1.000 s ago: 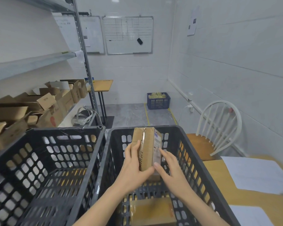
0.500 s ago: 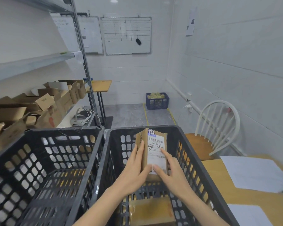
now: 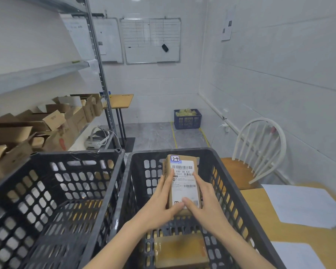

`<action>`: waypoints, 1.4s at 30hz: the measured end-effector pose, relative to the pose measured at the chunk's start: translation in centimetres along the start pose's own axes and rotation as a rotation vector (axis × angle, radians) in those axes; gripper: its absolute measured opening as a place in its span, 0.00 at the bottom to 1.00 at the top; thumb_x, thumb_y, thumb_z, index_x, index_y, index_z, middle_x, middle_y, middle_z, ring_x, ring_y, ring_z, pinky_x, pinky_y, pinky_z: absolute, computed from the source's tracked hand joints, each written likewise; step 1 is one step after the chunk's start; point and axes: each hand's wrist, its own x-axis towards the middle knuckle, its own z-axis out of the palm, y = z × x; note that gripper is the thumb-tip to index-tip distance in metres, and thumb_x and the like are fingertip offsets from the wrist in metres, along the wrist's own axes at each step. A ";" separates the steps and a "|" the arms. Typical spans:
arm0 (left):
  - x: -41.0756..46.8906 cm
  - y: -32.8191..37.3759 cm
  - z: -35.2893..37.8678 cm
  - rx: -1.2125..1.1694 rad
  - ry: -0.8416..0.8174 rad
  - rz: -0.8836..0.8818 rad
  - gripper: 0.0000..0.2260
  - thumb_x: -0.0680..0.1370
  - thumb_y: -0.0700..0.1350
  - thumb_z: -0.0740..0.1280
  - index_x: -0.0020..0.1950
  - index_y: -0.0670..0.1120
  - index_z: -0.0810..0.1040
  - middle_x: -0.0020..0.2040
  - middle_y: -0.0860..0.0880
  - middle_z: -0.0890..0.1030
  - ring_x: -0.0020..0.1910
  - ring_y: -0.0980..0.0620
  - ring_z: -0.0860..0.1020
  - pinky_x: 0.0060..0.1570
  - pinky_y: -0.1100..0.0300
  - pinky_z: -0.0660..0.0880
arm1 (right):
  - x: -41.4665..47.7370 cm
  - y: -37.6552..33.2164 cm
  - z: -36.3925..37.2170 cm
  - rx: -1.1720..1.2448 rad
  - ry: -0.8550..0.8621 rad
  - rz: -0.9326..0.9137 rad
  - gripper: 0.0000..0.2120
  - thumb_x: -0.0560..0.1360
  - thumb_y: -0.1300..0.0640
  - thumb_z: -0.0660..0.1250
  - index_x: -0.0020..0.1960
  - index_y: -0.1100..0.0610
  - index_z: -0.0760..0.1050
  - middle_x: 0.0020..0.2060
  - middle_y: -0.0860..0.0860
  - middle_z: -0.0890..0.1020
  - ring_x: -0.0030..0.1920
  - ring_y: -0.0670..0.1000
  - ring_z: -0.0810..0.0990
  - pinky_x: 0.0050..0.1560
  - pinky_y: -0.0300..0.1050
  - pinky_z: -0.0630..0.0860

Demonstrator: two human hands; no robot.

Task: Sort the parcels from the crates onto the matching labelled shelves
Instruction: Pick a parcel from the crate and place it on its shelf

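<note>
We hold a brown parcel (image 3: 183, 183) upright over the right-hand black crate (image 3: 182, 150), above its floor and close to its far wall. Its white shipping label faces us squarely. A second ago we saw the parcel nearly edge-on, with the label turned away to the right, and half a second ago it was only partly round. Now the barcode and the handwritten "24" tag at the top are in plain sight.

The left hand (image 3: 159, 206) grips the parcel's left edge, fingers laid along the side and thumb pressed to the lower front. The right hand (image 3: 206, 202) grips the right edge the same way, its thumb on the bottom of the label. Both hands have kept to their sides of the parcel throughout the turn.

A second parcel (image 3: 180, 251) lies flat on the crate floor, nearer us. The left-hand crate (image 3: 76, 153) stands just beside the first, their rims almost touching.

On the left, metal shelves (image 3: 37, 74) carry open cardboard boxes (image 3: 52, 123). On the right, a wooden desk (image 3: 256, 206) bears sheets of paper (image 3: 303, 204), with a white-backed chair (image 3: 260, 148) beyond it. A blue basket (image 3: 187, 119) sits on the floor by the far wall, under a whiteboard (image 3: 151, 39).
</note>
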 end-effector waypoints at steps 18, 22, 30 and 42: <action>0.0 -0.3 0.1 -0.075 -0.027 -0.039 0.47 0.74 0.60 0.70 0.71 0.73 0.30 0.78 0.60 0.53 0.74 0.61 0.61 0.72 0.56 0.65 | 0.1 0.1 0.2 -0.075 -0.046 -0.037 0.40 0.76 0.51 0.67 0.77 0.37 0.45 0.71 0.38 0.64 0.65 0.32 0.64 0.59 0.30 0.69; 0.1 -0.6 0.0 -0.109 -0.034 -0.036 0.48 0.74 0.60 0.70 0.72 0.72 0.31 0.78 0.61 0.53 0.74 0.62 0.60 0.72 0.56 0.65 | 0.1 0.1 0.3 -0.084 -0.071 -0.033 0.40 0.76 0.50 0.67 0.76 0.35 0.45 0.70 0.35 0.66 0.68 0.40 0.66 0.67 0.50 0.70; 0.0 0.4 -0.4 -0.219 -0.013 -0.089 0.48 0.75 0.53 0.70 0.73 0.69 0.30 0.76 0.62 0.60 0.71 0.62 0.66 0.67 0.61 0.70 | 0.6 -0.8 -0.8 -0.138 -0.083 -0.077 0.39 0.77 0.47 0.66 0.76 0.35 0.44 0.71 0.33 0.64 0.69 0.39 0.66 0.67 0.46 0.70; -1.7 5.3 -4.3 -0.069 0.240 -0.053 0.48 0.71 0.60 0.69 0.72 0.71 0.29 0.80 0.55 0.56 0.78 0.50 0.57 0.74 0.44 0.61 | 1.4 -7.2 -5.1 -0.293 -0.122 -0.227 0.37 0.78 0.43 0.63 0.79 0.47 0.46 0.75 0.44 0.61 0.74 0.45 0.60 0.72 0.50 0.64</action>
